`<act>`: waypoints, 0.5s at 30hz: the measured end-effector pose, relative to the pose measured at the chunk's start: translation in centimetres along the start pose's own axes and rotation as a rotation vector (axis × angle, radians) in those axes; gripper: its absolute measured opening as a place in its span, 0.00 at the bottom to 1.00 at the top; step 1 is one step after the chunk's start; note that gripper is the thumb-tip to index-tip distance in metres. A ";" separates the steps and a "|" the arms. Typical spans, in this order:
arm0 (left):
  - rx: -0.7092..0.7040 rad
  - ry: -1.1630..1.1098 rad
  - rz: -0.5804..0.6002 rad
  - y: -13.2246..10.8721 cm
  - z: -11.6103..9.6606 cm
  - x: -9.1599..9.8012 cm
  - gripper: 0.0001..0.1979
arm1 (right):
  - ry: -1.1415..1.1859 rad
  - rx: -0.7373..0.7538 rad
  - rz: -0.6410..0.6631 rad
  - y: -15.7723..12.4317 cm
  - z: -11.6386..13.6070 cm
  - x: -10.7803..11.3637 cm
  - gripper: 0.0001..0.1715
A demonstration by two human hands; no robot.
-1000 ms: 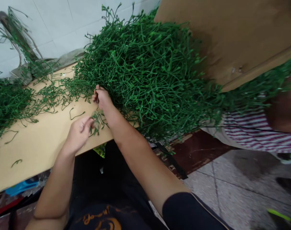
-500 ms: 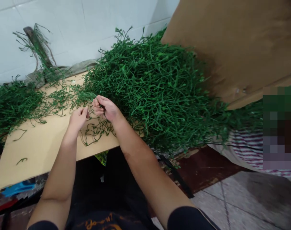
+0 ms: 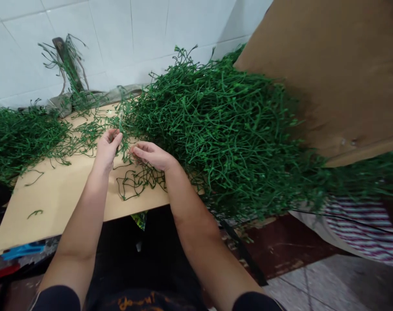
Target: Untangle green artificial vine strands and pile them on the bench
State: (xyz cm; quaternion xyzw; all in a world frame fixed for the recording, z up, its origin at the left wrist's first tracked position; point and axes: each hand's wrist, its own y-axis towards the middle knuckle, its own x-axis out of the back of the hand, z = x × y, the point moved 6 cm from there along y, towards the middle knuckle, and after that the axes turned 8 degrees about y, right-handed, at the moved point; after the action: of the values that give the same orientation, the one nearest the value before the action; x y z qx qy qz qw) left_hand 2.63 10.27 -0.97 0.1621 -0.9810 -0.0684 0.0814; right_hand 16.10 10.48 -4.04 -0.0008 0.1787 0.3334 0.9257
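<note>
My left hand [image 3: 109,144] is closed in a pinch on a green artificial plant stem [image 3: 121,106], which stands up from the fingers and looks blurred. Just to its right, my right hand [image 3: 153,155] has its fingers drawn together, pointing left. What lies between those fingertips is too blurred to make out. Below the right hand, loose dark green stems [image 3: 131,183] lie tangled on the tan board [image 3: 70,190]. A large heap of green stems [image 3: 209,116] rises beside and behind my right hand.
Another pile of green stems [image 3: 21,134] covers the board's left end. A post hung with stems [image 3: 67,60] stands by the white tiled wall [image 3: 118,34]. At the right, a big brown sheet [image 3: 329,73] leans over the heap. Striped fabric [image 3: 361,224] shows lower right.
The hands have moved apart. My left hand has risen and now holds a stem upright, while my right hand has lowered and its fingers point left. The whole view has shifted slightly.
</note>
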 end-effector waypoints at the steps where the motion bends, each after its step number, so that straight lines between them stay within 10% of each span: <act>1: -0.037 0.048 0.007 -0.3 -0.3 0.2 0.11 | -0.043 0.067 -0.075 0.1 0.5 0.2 0.21; 7: -0.046 0.130 0.137 -1.8 -0.3 -0.5 0.11 | -0.433 0.248 -0.240 0.4 2.4 -0.9 0.18; 15: -0.146 0.310 0.326 -3.0 -0.5 0.0 0.14 | -0.518 0.117 -0.094 0.2 1.4 -1.4 0.14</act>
State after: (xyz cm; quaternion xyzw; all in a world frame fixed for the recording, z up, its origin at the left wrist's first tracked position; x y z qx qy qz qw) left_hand 3.65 7.40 -0.95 0.0041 -0.9624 -0.0993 0.2528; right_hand 15.44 9.95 -2.22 0.1298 -0.0454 0.2683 0.9535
